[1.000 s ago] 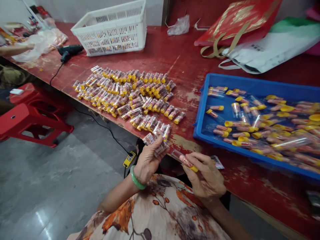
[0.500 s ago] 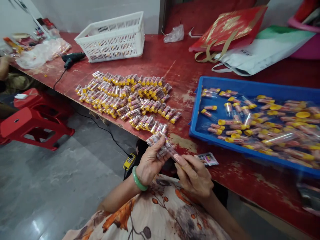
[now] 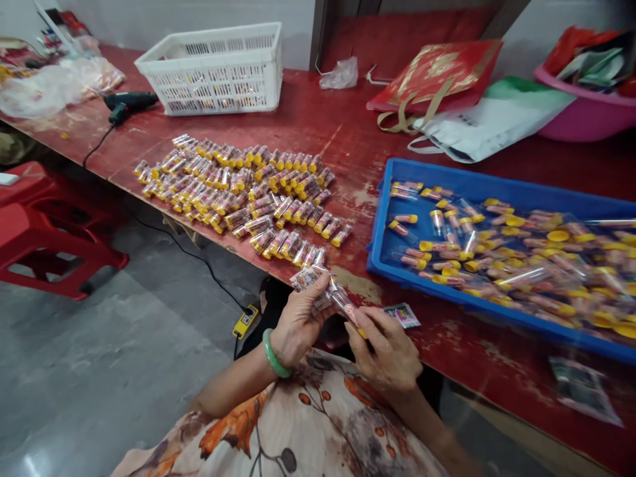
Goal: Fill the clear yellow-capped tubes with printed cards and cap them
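Note:
My left hand (image 3: 297, 324), with a green bangle on its wrist, is closed around a small bunch of clear label sleeves (image 3: 311, 281) at the table's near edge. My right hand (image 3: 387, 351) pinches a clear plastic tube with a yellow cap (image 3: 348, 310), its open end pointing up at the sleeves in the left hand. Rows of several labelled tubes (image 3: 238, 189) lie on the red table (image 3: 348, 132) just beyond my hands. To the right stands a blue tray (image 3: 382, 258) full of several unlabelled yellow-capped tubes.
A white slotted basket (image 3: 218, 66) and a black glue gun (image 3: 124, 105) sit at the back left. Red and white bags (image 3: 462, 99) and a pink basin (image 3: 586, 112) are at the back right. Small packets (image 3: 405, 315) lie by the tray. Red stools (image 3: 44, 232) stand on the grey floor.
The right hand has brought its tube leftward and up to the sleeves in the left hand. The view has drifted right, uncovering the pink basin.

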The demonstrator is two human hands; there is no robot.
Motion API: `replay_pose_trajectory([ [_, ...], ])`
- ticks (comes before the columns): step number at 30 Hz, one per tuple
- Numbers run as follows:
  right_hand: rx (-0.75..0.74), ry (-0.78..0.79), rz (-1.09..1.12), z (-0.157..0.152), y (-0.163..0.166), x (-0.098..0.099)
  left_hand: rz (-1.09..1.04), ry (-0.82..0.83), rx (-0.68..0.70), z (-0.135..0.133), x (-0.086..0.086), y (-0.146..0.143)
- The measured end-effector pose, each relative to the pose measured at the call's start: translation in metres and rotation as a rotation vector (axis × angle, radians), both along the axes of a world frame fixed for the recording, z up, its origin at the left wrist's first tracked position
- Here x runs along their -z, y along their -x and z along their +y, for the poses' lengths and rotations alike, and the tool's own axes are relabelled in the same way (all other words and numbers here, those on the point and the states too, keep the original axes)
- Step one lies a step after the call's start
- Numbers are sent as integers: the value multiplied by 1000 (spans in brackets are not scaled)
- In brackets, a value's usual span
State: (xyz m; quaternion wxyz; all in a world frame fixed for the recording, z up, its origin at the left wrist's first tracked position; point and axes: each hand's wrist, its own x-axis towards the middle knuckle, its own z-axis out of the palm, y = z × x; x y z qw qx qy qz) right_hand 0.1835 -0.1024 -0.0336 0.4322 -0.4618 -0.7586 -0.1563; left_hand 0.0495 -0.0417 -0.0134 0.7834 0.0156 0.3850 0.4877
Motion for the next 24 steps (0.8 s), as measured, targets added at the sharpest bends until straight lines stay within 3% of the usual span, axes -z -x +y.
replay_pose_trajectory([
  [3,46,26,188,1,2,8,49,-54,-13,-2,3,-1],
  [9,41,17,-55,0,-3,19,108,-100,-32,-3,6,-4],
  [16,-24,124,428,10,-2,13,117,-62,-4,3,11,-4],
  [20,-4,86,366,12,-5,17,138,-55,-1,7,10,-4],
  [24,14,35,161,10,-7,14,149,-95,-39,9,6,-8],
])
